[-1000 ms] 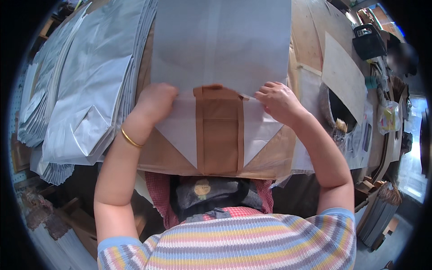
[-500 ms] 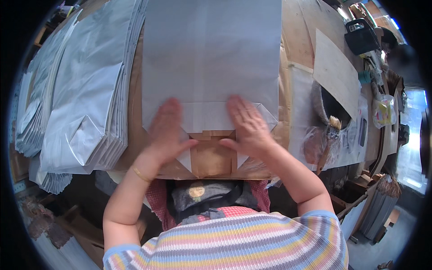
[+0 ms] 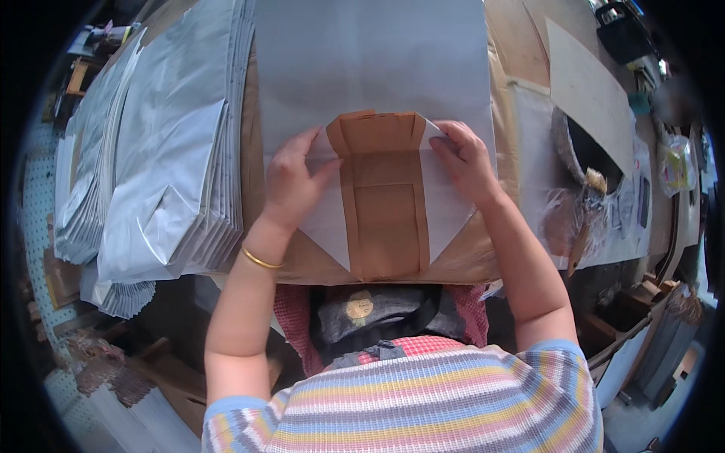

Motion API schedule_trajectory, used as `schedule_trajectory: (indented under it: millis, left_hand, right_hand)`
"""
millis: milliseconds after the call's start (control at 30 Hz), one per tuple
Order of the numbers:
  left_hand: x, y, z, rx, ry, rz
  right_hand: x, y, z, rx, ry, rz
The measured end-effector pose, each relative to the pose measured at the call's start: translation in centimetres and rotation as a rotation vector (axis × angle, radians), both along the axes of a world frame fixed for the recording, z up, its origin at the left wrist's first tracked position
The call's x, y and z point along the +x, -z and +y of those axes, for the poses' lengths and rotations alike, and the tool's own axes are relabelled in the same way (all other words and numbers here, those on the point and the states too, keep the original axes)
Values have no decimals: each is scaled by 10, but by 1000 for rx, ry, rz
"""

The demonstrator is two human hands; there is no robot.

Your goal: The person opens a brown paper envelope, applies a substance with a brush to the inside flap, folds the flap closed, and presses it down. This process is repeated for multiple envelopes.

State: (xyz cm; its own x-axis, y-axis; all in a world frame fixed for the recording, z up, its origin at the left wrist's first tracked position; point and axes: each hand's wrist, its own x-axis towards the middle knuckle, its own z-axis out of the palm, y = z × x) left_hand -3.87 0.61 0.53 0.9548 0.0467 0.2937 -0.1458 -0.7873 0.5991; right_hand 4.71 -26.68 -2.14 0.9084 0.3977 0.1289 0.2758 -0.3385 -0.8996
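Observation:
A large whitish-grey paper bag (image 3: 370,68) lies in front of me, its bottom end opened out into a diamond shape. The brown inner lining (image 3: 385,170) shows down the middle of that end, between two white slanted side flaps. My left hand (image 3: 294,181) pinches the left upper edge of the raised flap between thumb and fingers. At the opposite edge, my right hand (image 3: 464,158) is closed on the flap in the same way. A gold bangle (image 3: 262,259) circles my left wrist.
To the left lie two fanned stacks of similar bags, the nearer stack (image 3: 162,151) close to my left forearm. On the right, a brush (image 3: 585,211) rests against a round dark container (image 3: 578,147) partly covered by a pale board (image 3: 589,90). Brown paper (image 3: 302,264) covers the table.
Both hands were lying flat on the folded bag end. Now they grip the far flap, which stands raised, and more brown lining shows. The whole view has shifted slightly.

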Motion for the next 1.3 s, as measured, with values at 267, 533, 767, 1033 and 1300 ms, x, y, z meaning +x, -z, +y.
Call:
schedule_trajectory:
  millis: [267,533,767,1033,1300]
  left_hand:
    - [12,1,-31,-85,-181,30]
    - [18,-26,14,-935,126,343]
    - [46,-39,14,-286,26,413]
    - [54,-26,7,-603,93,445]
    - [44,-20,11,-586,155,395]
  right_hand:
    - [-5,2,6,147,71,-73]
    - [-43,-33,62,16,-129,-258]
    - [-41,-21,126,55,-111,-282]
    - [-46,-40,67,-127,170,-611]
    - [-16,-17,51,-164,199,-338]
